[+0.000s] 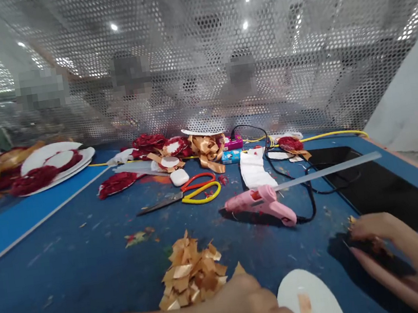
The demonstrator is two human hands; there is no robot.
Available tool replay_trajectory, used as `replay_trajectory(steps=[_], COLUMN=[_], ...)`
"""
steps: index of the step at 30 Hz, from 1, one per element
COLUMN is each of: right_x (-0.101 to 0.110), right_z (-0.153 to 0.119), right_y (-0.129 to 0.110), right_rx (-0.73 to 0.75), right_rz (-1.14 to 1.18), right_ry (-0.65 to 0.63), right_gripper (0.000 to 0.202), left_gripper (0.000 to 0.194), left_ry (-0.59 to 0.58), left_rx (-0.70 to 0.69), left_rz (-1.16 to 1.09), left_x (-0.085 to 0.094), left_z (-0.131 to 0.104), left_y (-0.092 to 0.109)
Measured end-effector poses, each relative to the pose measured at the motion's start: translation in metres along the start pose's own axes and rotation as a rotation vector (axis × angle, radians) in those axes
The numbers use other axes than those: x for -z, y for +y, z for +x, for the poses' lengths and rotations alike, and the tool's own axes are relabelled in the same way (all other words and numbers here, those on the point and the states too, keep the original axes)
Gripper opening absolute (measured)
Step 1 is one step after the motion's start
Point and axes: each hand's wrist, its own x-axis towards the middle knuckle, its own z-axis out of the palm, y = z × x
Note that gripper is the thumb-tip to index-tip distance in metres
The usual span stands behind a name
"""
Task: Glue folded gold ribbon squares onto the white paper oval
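Note:
My left hand [249, 309] is closed at the bottom centre, beside a white oval card [317, 291] with one small gold piece stuck on it. Its fingertips are turned away, so what they pinch is hidden; a gold corner shows just above the knuckles. Just behind my left forearm lies a heap of cut gold ribbon scraps [192, 273]. At the lower right my right hand [410, 258] is curled low over the table, a few gold scraps showing at its fingers. A pink hot glue gun [260, 203] with a long clear glue stick rests between the hands, farther back.
Scissors [198, 189] with red and yellow handles lie behind the scraps. Coiled gold ribbon [208, 151], dark red ruffled pieces [117, 184] and white plates [85, 158] line the back. A black cable [283, 169] runs past a dark flat panel [375, 179]. Perforated metal [177, 41] walls the rear.

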Motion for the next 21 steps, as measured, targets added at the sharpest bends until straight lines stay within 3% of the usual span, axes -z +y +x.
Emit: replay_trajectory(steps=[3, 6, 10, 14, 18, 21], right_x=[-0.019, -0.047, -0.073, -0.074, -0.066, -0.063], right_z=[0.028, 0.057, 0.079, 0.08, 0.078, 0.079], right_y=[-0.024, -0.041, -0.045, -0.04, -0.045, -0.052], right_rx=[-0.022, -0.004, -0.003, -0.039, -0.07, -0.106], right_rz=[-0.012, 0.021, 0.065, 0.19, 0.256, 0.205], right_ry=[0.003, -0.026, -0.083, -0.087, -0.062, 0.026], right_gripper=[0.03, 0.042, 0.033, 0.015, 0.019, 0.02], left_gripper=[0.01, 0.032, 0.041, 0.042, 0.037, 0.032], left_ry=[0.161, 0.241, 0.287, 0.314, 0.256, 0.238], left_rx=[-0.133, -0.169, -0.145, -0.131, -0.101, -0.076], left_rz=[0.045, 0.055, 0.072, 0.071, 0.044, 0.065], left_x=[0.003, 0.003, 0.002, 0.002, 0.004, 0.005], left_z=[0.005, 0.008, 0.01, 0.01, 0.011, 0.01], left_y=[0.002, 0.003, 0.004, 0.004, 0.003, 0.002])
